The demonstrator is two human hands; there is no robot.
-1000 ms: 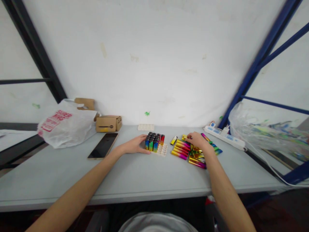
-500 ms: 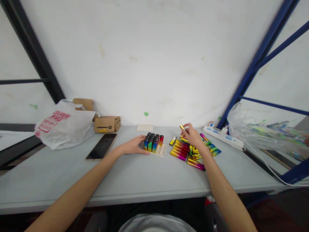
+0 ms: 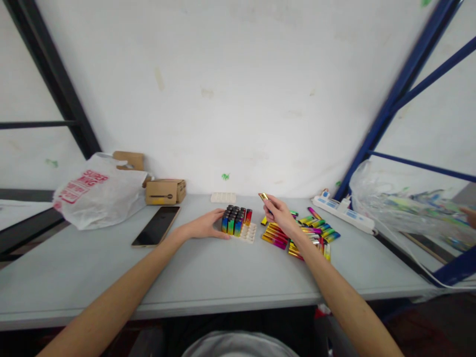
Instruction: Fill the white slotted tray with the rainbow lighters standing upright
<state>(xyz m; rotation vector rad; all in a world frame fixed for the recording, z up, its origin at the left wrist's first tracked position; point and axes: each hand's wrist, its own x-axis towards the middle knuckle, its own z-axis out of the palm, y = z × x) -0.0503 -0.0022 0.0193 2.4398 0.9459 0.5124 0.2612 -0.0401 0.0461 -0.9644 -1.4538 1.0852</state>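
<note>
A white tray [image 3: 248, 233] with round sockets lies at the middle of the table, with several colourful black-topped cylinders [image 3: 233, 221] upright in its left part and a red one [image 3: 248, 216] beside them. My left hand [image 3: 207, 224] rests at the tray's left side, thumb and fingers spread around the corner, holding nothing up. Raised right of the tray, my right hand [image 3: 278, 212] pinches a gold cylinder [image 3: 263, 197]. Under and beyond my right wrist lies a loose pile of shiny multicoloured cylinders [image 3: 275, 234].
A phone [image 3: 156, 226], a cardboard box [image 3: 165, 192] and a white plastic bag [image 3: 100, 191] are on the left. A second white tray [image 3: 223, 197] lies by the wall. A power strip [image 3: 345, 214] and clear plastic bag [image 3: 409, 203] are on the right.
My right hand has moved left from above the pile toward the tray, carrying the gold cylinder. My left hand has stayed in place.
</note>
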